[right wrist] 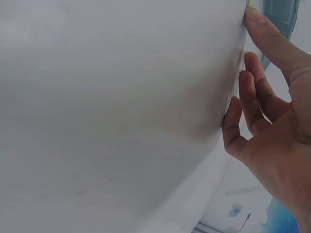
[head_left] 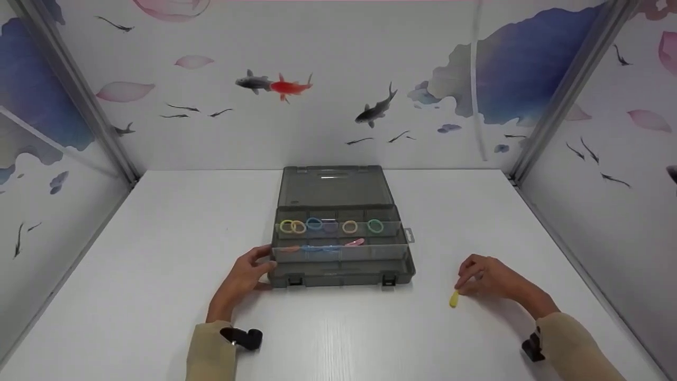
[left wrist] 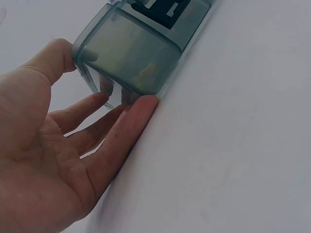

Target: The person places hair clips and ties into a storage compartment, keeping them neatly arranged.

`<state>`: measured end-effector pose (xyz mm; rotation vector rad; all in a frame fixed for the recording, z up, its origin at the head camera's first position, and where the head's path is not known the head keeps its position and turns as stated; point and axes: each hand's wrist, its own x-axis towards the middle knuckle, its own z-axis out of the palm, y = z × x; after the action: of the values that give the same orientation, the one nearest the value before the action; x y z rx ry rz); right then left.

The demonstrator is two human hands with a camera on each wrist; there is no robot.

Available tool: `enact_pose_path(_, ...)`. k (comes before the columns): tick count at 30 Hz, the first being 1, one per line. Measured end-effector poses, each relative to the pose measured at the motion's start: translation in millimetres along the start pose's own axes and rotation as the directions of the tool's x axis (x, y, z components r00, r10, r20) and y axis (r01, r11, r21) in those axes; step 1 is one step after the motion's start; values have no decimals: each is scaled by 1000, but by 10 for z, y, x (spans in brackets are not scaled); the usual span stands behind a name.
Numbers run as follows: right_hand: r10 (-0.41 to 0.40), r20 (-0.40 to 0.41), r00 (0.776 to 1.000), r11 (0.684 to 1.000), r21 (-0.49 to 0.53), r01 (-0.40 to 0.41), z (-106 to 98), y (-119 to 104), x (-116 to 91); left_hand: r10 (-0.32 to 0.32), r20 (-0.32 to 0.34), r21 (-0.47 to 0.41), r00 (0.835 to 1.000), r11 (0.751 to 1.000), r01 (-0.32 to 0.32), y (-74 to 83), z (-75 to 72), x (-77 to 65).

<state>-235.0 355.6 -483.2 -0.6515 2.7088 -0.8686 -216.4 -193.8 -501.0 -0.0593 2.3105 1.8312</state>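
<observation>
A grey see-through storage box (head_left: 338, 279) lies on the table with its lid (head_left: 336, 186) folded back. My left hand (head_left: 244, 278) grips its near left corner; in the left wrist view the thumb sits at the rim and the fingers are against the side wall. Colourful hair ties (head_left: 349, 227) lie in the far row of compartments. In the middle row are a pink hair clip (head_left: 355, 242), blue pieces (head_left: 321, 248) and an orange piece (head_left: 289, 248). Right of the box, my right hand (head_left: 489, 278) pinches the end of a small yellow drop-shaped hair clip (head_left: 454, 300) at the tabletop.
The white tabletop (head_left: 338, 338) surrounds the box. White panels printed with fish and petals (head_left: 328, 127) stand at the back and both sides, with metal posts (head_left: 571, 95) at the back corners. A hanging tab (head_left: 409, 235) sticks out from the box's right side.
</observation>
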Motion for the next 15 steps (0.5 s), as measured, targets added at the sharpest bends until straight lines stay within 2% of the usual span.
enact_pose_path(7,25,37,999,999,29,-26,-17,-8,-15,13,-4,1,1000,1000,-13,-13,-1,9)
enact_pose_path(15,-12,67,998,1000,20,11,-8,-18,-2,8,-11,-7,1000,1000,-8,-41,-6,15)
